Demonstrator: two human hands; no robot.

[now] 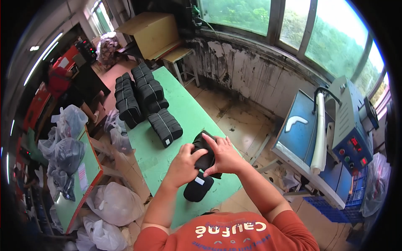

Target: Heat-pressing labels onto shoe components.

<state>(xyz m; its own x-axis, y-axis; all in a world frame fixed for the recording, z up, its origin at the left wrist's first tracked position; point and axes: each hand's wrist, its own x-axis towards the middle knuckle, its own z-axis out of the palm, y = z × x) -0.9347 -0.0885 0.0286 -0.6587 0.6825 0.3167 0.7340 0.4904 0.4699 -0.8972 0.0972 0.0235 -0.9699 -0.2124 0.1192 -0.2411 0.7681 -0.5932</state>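
Observation:
Over the near end of the green table (pixel 144 154), both my hands are closed around a stack of black padded pieces (pixel 204 158). My left hand (pixel 183 166) grips its left side, with thumb and forefinger across the near part. From the right, my right hand (pixel 225 155) presses against it, fingers stretched along the far edge and thumb at the near end. My palms hide part of the stack. Just below it on the table lies a black rounded piece (pixel 197 190) with a small white label. Farther up, a bundle of similar black pieces (pixel 165 126) is tied with light string.
More tied black bundles (pixel 144 83) stand in two rows at the table's far left. A blue machine with a control panel (pixel 351 142) and worktop is on the right. Plastic bags (pixel 115 203) crowd the floor at left. Behind stands an open cardboard box (pixel 153 35).

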